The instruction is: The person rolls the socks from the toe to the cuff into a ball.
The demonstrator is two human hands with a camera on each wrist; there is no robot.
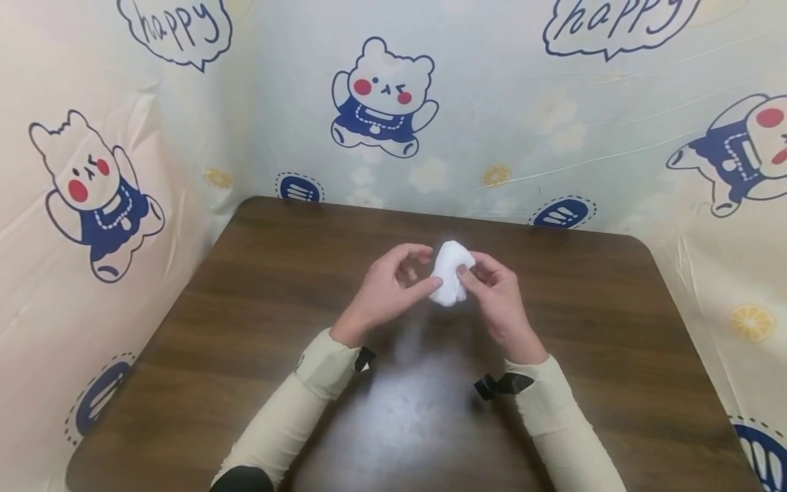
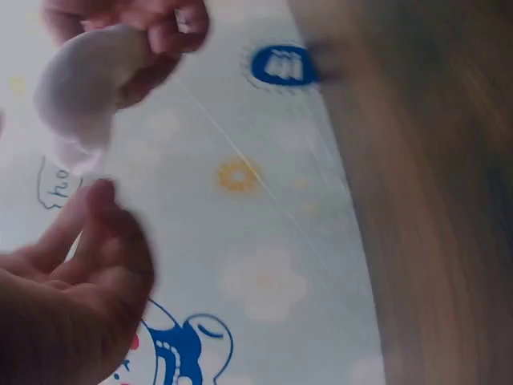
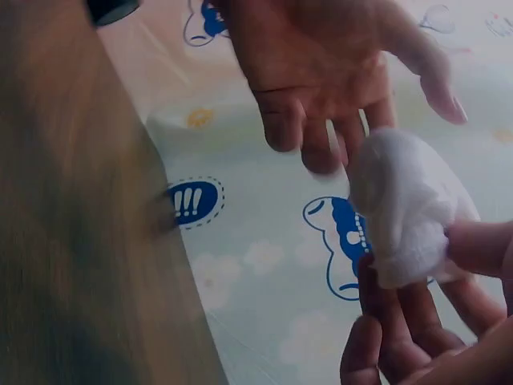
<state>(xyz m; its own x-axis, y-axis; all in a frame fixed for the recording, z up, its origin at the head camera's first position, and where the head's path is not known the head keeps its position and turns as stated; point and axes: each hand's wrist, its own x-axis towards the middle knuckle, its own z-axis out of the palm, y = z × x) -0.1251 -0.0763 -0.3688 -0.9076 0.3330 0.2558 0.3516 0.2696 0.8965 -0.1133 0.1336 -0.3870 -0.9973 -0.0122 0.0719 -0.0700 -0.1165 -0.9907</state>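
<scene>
A small white bundle of soft cloth point(image 1: 451, 263), folded into a rounded wad, is held up over the table between the two hands. My right hand point(image 1: 501, 307) pinches it, thumb on the near face and fingers behind. In the right wrist view the cloth point(image 3: 405, 212) shows creases and a folded-over end. My left hand point(image 1: 390, 283) is beside it with loosely spread fingers, and its thumb tip overlaps the bundle's lower left in the head view. The right wrist view shows the left palm and fingers point(image 3: 321, 72) extended and not wrapped round the cloth.
A dark brown wooden table point(image 1: 246, 335) lies below the hands. Pale fabric point(image 1: 492, 130) printed with cartoon bears hangs along its back and both sides. Black straps with small devices point(image 1: 501, 387) sit on the wrists over light sleeves point(image 1: 559, 417).
</scene>
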